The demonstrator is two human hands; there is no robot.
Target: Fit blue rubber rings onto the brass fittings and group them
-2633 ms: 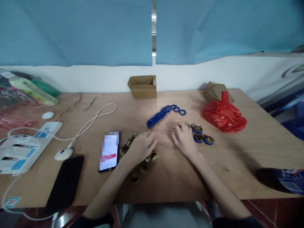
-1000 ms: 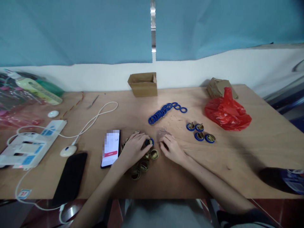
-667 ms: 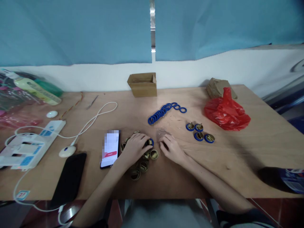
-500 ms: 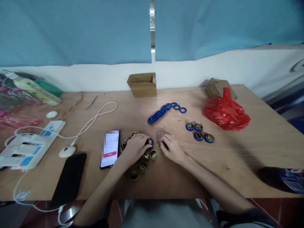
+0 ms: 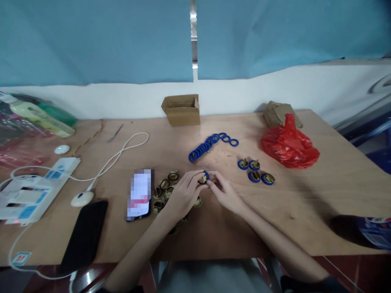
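Pinched between both sets of fingertips, a small brass fitting (image 5: 203, 178) with a blue ring showing at its rim is held just above the table (image 5: 214, 232), centre front. Left hand (image 5: 182, 196) closes on it from the near left. Right hand (image 5: 225, 194) closes against its right side; whether that hand holds anything finer is too small to tell.

Assessment: the piece looks rigid, light and smooth-sided, so likely to slip. The rubbery-looking ring offers the surest purchase, and a pinch across the rim seems best.

Beneath and left of the left hand lies a heap of bare brass fittings (image 5: 165, 189), with a lit phone (image 5: 139, 194) just beside it. Further right, four ringed fittings (image 5: 255, 171) sit grouped. Beyond the hands runs a chain of loose blue rings (image 5: 207, 145). A red bag (image 5: 288, 144) lies far right, and a cardboard box (image 5: 181, 110) stands at the wall.
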